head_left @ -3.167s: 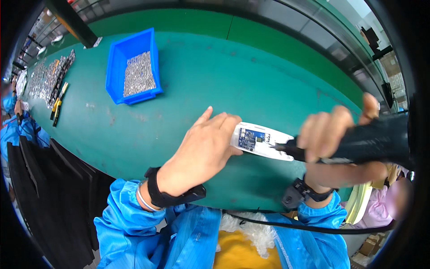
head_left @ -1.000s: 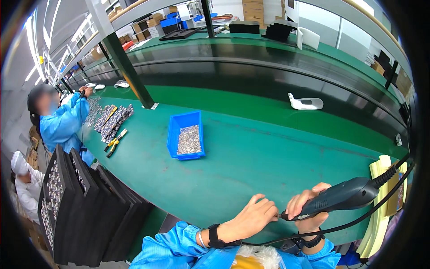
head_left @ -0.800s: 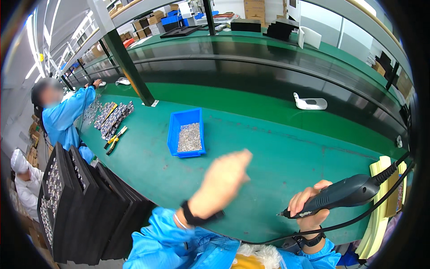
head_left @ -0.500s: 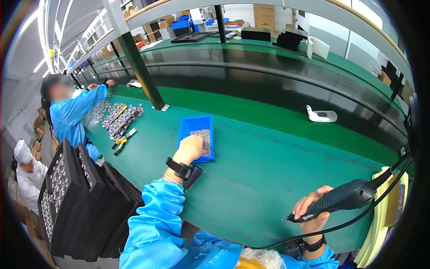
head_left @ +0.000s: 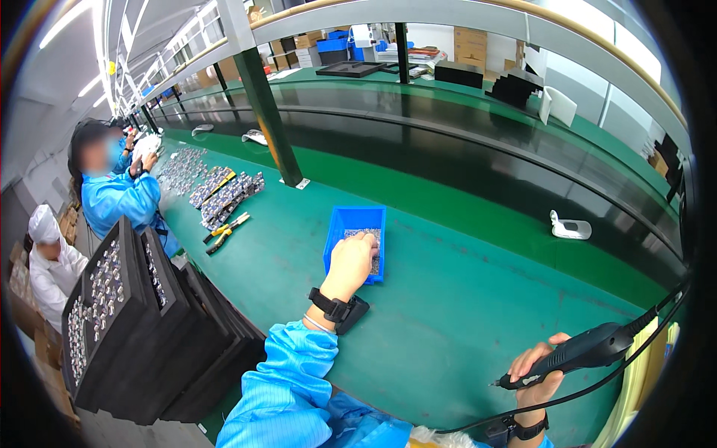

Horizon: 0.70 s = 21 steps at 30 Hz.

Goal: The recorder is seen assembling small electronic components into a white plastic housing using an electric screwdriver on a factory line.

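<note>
My left hand point(head_left: 351, 263) is inside a blue plastic bin point(head_left: 336, 221), over a heap of small metal pieces point(head_left: 376, 243) that look like screws. Its fingers are curled together at the heap; whatever is between them is hidden. At the lower right my right hand point(head_left: 539, 377) grips a black electric screwdriver point(head_left: 590, 348) with its bit pointing left, above the green bench. A black cord trails from the tool.
Left of the bin lie yellow-handled pliers point(head_left: 227, 233) beside rows of small metal parts point(head_left: 233, 198). Black foam trays point(head_left: 142, 336) are stacked at lower left. A white frame-shaped part point(head_left: 571, 226) stands near the belt point(head_left: 448, 138). A co-worker point(head_left: 119, 190) sits at far left.
The view has swung left, so the bench things appear farther right. My left hand stays in the bin, its fingers now more visible. The co-worker now holds up a white item.
</note>
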### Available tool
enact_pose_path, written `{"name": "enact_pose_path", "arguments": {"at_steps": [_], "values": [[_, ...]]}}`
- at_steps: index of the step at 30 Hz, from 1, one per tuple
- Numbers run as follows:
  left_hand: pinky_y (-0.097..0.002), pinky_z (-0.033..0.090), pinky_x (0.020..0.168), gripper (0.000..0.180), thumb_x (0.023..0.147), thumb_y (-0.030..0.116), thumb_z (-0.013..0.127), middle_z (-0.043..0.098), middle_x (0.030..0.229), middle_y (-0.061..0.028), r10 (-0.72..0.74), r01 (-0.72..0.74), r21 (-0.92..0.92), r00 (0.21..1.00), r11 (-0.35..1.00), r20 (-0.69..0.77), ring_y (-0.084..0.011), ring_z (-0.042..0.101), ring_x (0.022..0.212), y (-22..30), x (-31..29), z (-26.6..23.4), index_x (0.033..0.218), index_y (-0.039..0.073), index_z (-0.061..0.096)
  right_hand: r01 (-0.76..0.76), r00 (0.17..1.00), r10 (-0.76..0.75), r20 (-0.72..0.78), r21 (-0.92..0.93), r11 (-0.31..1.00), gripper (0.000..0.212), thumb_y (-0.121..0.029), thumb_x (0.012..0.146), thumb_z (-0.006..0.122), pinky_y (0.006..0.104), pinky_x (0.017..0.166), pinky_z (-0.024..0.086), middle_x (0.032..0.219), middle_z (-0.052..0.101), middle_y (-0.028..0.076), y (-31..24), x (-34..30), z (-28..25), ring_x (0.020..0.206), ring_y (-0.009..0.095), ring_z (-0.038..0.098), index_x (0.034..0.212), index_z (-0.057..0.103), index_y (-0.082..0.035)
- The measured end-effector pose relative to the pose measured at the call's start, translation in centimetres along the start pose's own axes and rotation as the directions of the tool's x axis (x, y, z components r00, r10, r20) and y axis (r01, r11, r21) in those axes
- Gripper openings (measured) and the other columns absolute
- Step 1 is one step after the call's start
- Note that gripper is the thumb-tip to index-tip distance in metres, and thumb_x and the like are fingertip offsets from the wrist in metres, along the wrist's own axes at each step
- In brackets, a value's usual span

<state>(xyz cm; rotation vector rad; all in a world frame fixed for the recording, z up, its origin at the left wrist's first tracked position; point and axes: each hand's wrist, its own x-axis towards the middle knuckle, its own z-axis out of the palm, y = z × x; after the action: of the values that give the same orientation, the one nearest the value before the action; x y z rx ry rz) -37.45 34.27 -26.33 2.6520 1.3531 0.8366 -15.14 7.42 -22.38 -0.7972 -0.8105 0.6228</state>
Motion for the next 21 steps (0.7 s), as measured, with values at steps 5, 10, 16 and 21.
{"name": "enact_pose_path", "arguments": {"at_steps": [5, 10, 16, 21], "values": [[-0.0381, 0.045, 0.059, 0.009, 0.069, 0.009, 0.062, 0.058, 0.073, -0.0103, 0.020, -0.023, -0.046, 0.999, 0.999, -0.050, -0.0291, 0.056, 0.069, -0.1, 0.0, -0.7, 0.069, 0.004, 0.054, 0.017, 1.000, -0.018, -0.006, -0.094, 0.995, 0.064, -0.056, 0.073, 0.057, 0.0244, 0.035, 0.040, 0.049, 0.042, 0.002, 0.1, 0.0, 0.1, 0.036, 0.014, 0.045, 0.105, 0.031, -0.006], [-0.0359, 0.045, 0.060, 0.008, 0.069, 0.008, 0.062, 0.056, 0.071, -0.0107, 0.041, -0.063, -0.202, 0.993, 0.977, -0.114, -0.0289, 0.055, 0.068, -1.1, -0.1, -0.5, 0.071, 0.003, 0.057, -0.085, 0.988, 0.062, -0.140, -0.165, 0.983, 0.079, -0.057, 0.065, 0.065, 0.0276, 0.045, 0.045, 0.059, 0.051, 0.009, -0.3, 0.1, 0.5, 0.047, 0.017, 0.052, 0.111, 0.030, -0.004], [-0.0360, 0.044, 0.060, 0.010, 0.067, 0.006, 0.063, 0.055, 0.070, -0.0122, 0.056, -0.081, -0.258, 0.993, 0.963, -0.102, -0.0299, 0.054, 0.066, -1.7, 1.1, 0.7, 0.069, 0.001, 0.055, 0.017, 0.999, 0.005, 0.049, -0.442, 0.897, 0.065, -0.049, 0.080, 0.048, 0.0337, 0.086, 0.038, 0.099, 0.057, 0.016, -0.7, 1.6, -3.4, 0.094, 0.024, 0.055, 0.127, 0.033, -0.007], [-0.0369, 0.044, 0.059, 0.008, 0.067, 0.002, 0.062, 0.055, 0.070, -0.0141, 0.037, -0.054, -0.256, 0.997, 0.965, -0.074, -0.0311, 0.054, 0.065, -2.1, 0.4, -1.0, 0.070, 0.000, 0.055, -0.347, 0.929, 0.369, 0.004, -0.333, 0.877, 0.046, -0.031, 0.083, 0.053, 0.0292, 0.084, 0.041, 0.107, 0.054, 0.012, -2.8, 5.9, -13.1, 0.102, 0.018, 0.051, 0.120, 0.044, -0.004]]}}
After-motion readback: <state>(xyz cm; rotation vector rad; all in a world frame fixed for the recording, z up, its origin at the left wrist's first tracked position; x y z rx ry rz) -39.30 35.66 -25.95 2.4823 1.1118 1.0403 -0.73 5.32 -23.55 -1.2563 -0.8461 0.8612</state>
